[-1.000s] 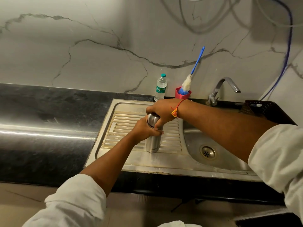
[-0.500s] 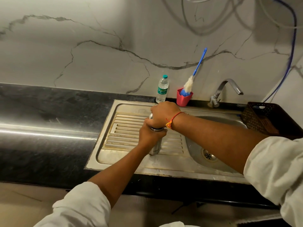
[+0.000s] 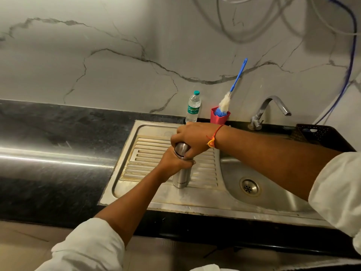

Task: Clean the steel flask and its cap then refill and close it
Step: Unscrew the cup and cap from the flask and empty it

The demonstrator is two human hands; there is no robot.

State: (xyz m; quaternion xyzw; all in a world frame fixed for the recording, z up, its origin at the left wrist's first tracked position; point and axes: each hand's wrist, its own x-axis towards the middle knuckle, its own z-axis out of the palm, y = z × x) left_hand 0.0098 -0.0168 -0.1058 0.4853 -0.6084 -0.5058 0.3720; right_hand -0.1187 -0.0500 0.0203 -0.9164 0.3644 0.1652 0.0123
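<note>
Upright steel flask on the sink drainboard is being gripped mid-body by the left hand, cap by the right hand; rigid, likely slippery.

Free drainboard left of flask — water bottle, red cup, tap behind

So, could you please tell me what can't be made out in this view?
- Head view: the cap's top, and whether it is loosened, under the right hand.
- Head view: the steel flask's middle, behind the left hand; its contents cannot be seen.
- Head view: the black basket's inside, partly behind the right forearm.
- Head view: the flask's lettering, too small.
</note>
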